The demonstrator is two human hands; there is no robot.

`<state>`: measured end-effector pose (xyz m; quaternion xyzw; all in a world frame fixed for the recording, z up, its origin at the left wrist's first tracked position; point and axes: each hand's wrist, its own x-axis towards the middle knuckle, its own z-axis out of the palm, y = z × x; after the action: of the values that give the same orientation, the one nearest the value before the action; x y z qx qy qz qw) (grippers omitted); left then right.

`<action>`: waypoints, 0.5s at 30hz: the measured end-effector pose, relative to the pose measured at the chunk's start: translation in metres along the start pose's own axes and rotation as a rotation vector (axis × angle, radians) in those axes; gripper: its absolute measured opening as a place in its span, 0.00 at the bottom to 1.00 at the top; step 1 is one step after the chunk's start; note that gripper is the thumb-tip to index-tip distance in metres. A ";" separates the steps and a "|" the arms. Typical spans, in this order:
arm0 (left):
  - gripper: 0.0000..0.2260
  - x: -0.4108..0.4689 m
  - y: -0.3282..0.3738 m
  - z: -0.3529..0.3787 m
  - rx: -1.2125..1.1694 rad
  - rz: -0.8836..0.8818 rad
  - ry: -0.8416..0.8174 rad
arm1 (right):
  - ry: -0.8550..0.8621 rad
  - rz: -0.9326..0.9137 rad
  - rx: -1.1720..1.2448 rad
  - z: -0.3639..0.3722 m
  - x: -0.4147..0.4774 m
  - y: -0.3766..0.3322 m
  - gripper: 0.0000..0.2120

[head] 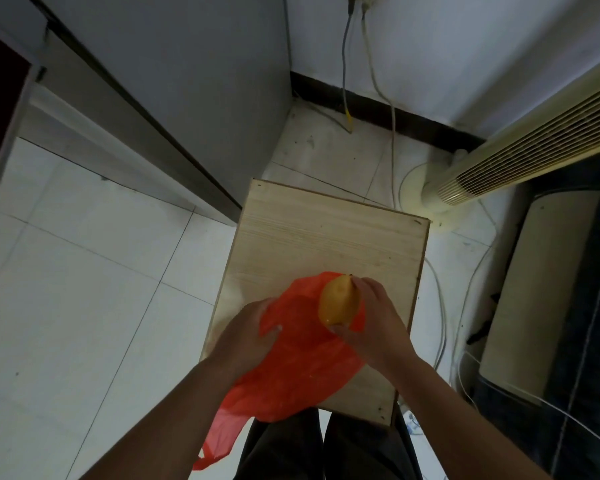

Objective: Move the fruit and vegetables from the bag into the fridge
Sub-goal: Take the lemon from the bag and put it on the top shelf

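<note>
Gripped in the right hand (378, 323): one smooth yellow pear-shaped fruit (338, 301), with fingers curled round its far side and thumb against its near end. Positioned directly left of the right palm, over the far part of the thin orange-red plastic bag (298, 368). Contact between fruit and bag not determinable.

Pinched by the left hand (246, 337): the left edge of the same bag, with thumb pressed on top of the film and fingers curled at its edge. Spread between both hands and back toward the body on the pale wooden table (326, 230). One handle loop hanging below the left forearm, past the near table edge.

Farther out and left of the left hand: tall grey cabinet-like unit (194, 81) with a dark seam down its front. Farther out and right of the right hand: cream tower fan (534, 143) standing on the white tiled floor (66, 271). Beyond the right hand, between unit and fan: pale cables (392, 133) running down the wall and across the floor.
</note>
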<state>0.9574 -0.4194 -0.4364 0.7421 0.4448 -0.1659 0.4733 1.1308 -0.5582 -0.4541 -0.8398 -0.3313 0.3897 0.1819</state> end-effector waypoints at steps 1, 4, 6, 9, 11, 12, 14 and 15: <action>0.21 0.000 -0.001 0.001 -0.003 -0.002 0.002 | 0.001 0.006 -0.002 0.002 0.000 0.001 0.43; 0.21 0.001 -0.003 0.003 -0.006 0.004 0.021 | 0.008 0.014 -0.004 0.005 0.001 0.002 0.43; 0.21 0.002 -0.003 0.001 -0.008 0.007 0.035 | 0.005 0.024 -0.009 0.005 0.001 0.001 0.43; 0.21 -0.001 -0.002 -0.005 -0.010 0.018 0.062 | 0.015 0.021 -0.021 0.002 0.001 -0.006 0.44; 0.21 -0.004 -0.001 -0.010 -0.008 0.033 0.068 | 0.035 0.008 -0.014 -0.001 0.000 -0.013 0.44; 0.21 -0.006 0.000 -0.013 -0.005 0.036 0.063 | 0.042 0.007 -0.010 -0.002 -0.003 -0.017 0.43; 0.21 -0.010 0.000 -0.018 0.006 0.043 0.056 | 0.052 0.015 -0.004 -0.003 -0.008 -0.024 0.44; 0.21 -0.011 0.000 -0.020 0.012 0.048 0.054 | 0.060 0.021 -0.001 -0.004 -0.012 -0.028 0.44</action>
<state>0.9480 -0.4081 -0.4189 0.7596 0.4385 -0.1371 0.4603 1.1166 -0.5467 -0.4299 -0.8546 -0.3173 0.3662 0.1871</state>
